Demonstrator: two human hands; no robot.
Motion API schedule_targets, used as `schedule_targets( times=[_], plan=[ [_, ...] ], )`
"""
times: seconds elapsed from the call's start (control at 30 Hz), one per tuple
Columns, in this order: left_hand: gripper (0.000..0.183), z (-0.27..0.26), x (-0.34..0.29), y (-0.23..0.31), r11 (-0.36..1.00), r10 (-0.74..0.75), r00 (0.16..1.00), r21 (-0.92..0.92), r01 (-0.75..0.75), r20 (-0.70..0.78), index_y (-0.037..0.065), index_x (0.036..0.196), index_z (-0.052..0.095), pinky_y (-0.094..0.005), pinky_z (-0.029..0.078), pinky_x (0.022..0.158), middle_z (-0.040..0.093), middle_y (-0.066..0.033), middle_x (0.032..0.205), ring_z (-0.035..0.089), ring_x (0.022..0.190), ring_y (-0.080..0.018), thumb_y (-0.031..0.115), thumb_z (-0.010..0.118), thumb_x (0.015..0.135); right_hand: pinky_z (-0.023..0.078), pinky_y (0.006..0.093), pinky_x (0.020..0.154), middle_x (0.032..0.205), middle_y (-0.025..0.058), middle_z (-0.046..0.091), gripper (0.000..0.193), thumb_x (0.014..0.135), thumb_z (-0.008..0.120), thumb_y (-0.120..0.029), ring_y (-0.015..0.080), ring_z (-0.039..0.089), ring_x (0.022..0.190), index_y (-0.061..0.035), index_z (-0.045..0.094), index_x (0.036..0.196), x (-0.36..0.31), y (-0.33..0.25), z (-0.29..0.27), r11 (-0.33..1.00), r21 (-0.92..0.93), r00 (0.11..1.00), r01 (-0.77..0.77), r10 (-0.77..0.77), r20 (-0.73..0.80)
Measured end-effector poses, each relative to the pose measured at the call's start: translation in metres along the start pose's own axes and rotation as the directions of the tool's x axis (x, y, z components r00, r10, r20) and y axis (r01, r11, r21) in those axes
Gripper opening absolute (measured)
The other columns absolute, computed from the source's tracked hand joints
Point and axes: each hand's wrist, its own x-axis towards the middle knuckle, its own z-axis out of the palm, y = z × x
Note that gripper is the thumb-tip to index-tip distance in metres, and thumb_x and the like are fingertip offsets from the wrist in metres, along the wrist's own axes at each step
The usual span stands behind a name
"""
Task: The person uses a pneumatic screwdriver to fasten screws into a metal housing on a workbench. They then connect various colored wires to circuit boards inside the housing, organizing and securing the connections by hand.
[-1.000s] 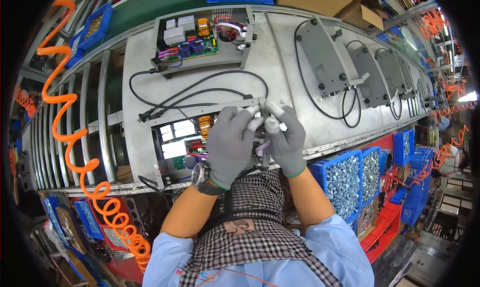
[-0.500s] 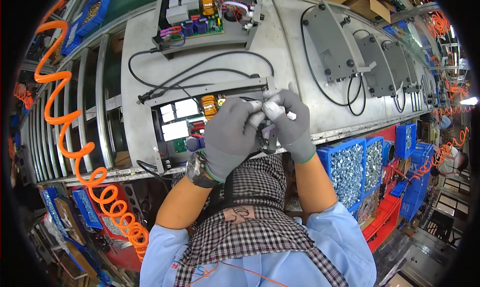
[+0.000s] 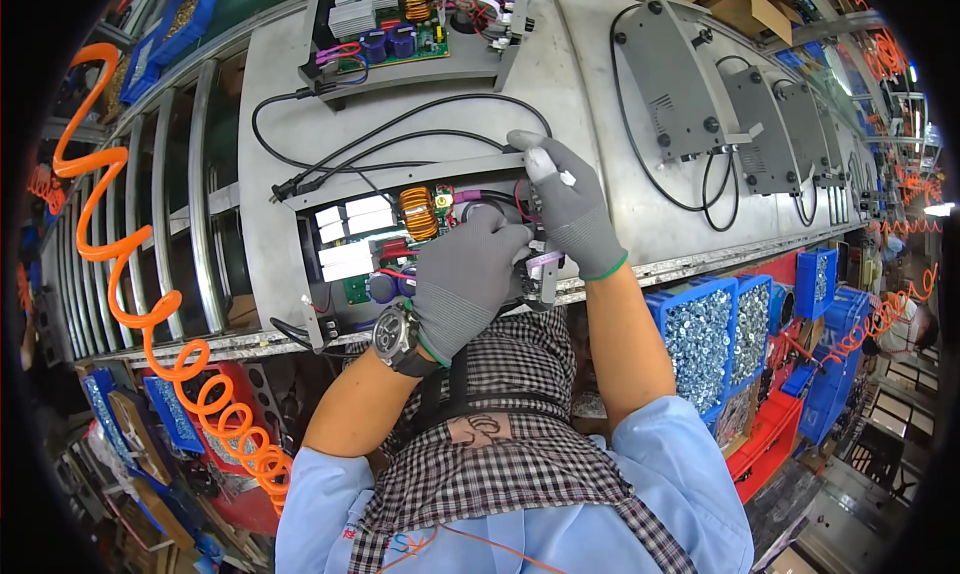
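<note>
An opened grey metal chassis (image 3: pixel 400 181) lies before me, with a circuit board, white-topped heat sinks (image 3: pixel 348 259), a copper-wound coil (image 3: pixel 418 212) and purple capacitors (image 3: pixel 384 286) inside. My left hand (image 3: pixel 468 264), in a grey glove, reaches over the board to the wiring at its right end. Its fingers are curled together; what they pinch is hidden. My right hand (image 3: pixel 568 199), gloved too, lies at the chassis's far right corner, index finger and thumb stretched out and apart. A pink-sleeved cable (image 3: pixel 468 195) runs between the hands.
A second open chassis (image 3: pixel 415 64) stands farther back, black power cords (image 3: pixel 400 134) lying between. Closed grey units (image 3: pixel 668 79) line the bench to the right. Blue bins of metal fasteners (image 3: pixel 697 339) sit near right. An orange coiled hose (image 3: pixel 165 309) hangs left, beside metal rollers (image 3: pixel 205 204).
The hands have parted from their fingertip-to-fingertip position. My right hand has moved away to the far corner and straightened its fingers; my left has dropped lower into the wiring.
</note>
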Motion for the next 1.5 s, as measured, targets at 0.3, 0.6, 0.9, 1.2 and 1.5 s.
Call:
schedule_targets(
  times=[0.3, 0.6, 0.9, 1.2, 1.5],
  plan=[
    [0.012, -0.001, 0.002, 0.0, 0.992, -0.006, 1.0, -0.127, 0.008, 0.021, 0.01, 0.089, 0.068, -0.0339, 0.05, 0.059, 0.06, -0.0065, 0.085, 0.063, 0.07, -0.0258, 0.012, 0.067, 0.078, 0.042, 0.0197, 0.064, 0.091, 0.0024, 0.061, 0.041, 0.099, 0.047, -0.032, 0.0056, 0.05, 0.071, 0.0005, 0.061, 0.119, 0.001, 0.008, 0.003, 0.992, -0.044, 0.992, 0.116, -0.118, -0.035],
    [0.022, 0.004, 0.008, 0.003, 0.997, 0.056, 0.998, -0.046, -0.055, 0.012, 0.008, 0.097, 0.063, -0.0362, 0.05, 0.061, 0.058, -0.0084, 0.088, 0.061, 0.071, -0.028, 0.011, 0.068, 0.076, 0.044, 0.033, 0.095, 0.118, 0.0152, 0.061, 0.032, 0.097, 0.049, -0.024, 0.0246, 0.059, 0.108, -0.0022, 0.061, 0.117, 0.007, 0.012, 0.002, 0.995, -0.051, 0.997, 0.08, -0.08, 0.001],
    [0.034, -0.016, 0.032, 0.001, 0.785, -0.064, 0.996, -0.613, 0.093, 0.069, 0.0, 0.11, 0.062, -0.037, 0.051, 0.073, 0.065, -0.0193, 0.092, 0.064, 0.083, -0.0337, 0.009, 0.059, 0.078, 0.044, 0.0467, 0.095, 0.127, 0.0252, 0.048, 0.056, 0.088, 0.055, -0.02, 0.0313, 0.055, 0.112, 0.002, 0.039, 0.137, -0.032, -0.047, -0.002, 0.443, -0.827, 0.92, 0.346, -0.332, 0.208],
    [0.024, -0.016, 0.022, -0.001, 0.789, -0.251, 0.965, -0.592, 0.163, -0.069, -0.003, 0.106, 0.067, -0.0181, 0.044, 0.051, 0.066, -0.0023, 0.074, 0.055, 0.058, -0.0035, 0.011, 0.066, 0.087, 0.045, 0.0447, 0.085, 0.104, 0.0185, 0.053, 0.06, 0.073, 0.077, -0.031, 0.0332, 0.056, 0.098, 0.0014, 0.049, 0.115, -0.12, 0.028, 0.028, 0.911, -0.311, 0.938, -0.271, 0.177, -0.298],
    [0.021, -0.016, 0.029, -0.014, 0.822, -0.15, 0.982, -0.567, 0.062, -0.11, -0.001, 0.107, 0.067, -0.0189, 0.041, 0.053, 0.067, -0.0015, 0.079, 0.051, 0.059, -0.0024, 0.009, 0.064, 0.088, 0.045, 0.0428, 0.089, 0.107, 0.0189, 0.056, 0.059, 0.072, 0.076, -0.029, 0.0341, 0.055, 0.104, 0.0017, 0.054, 0.118, -0.064, 0.011, 0.029, 0.916, -0.329, 0.923, -0.229, 0.097, -0.373]
  ],
)
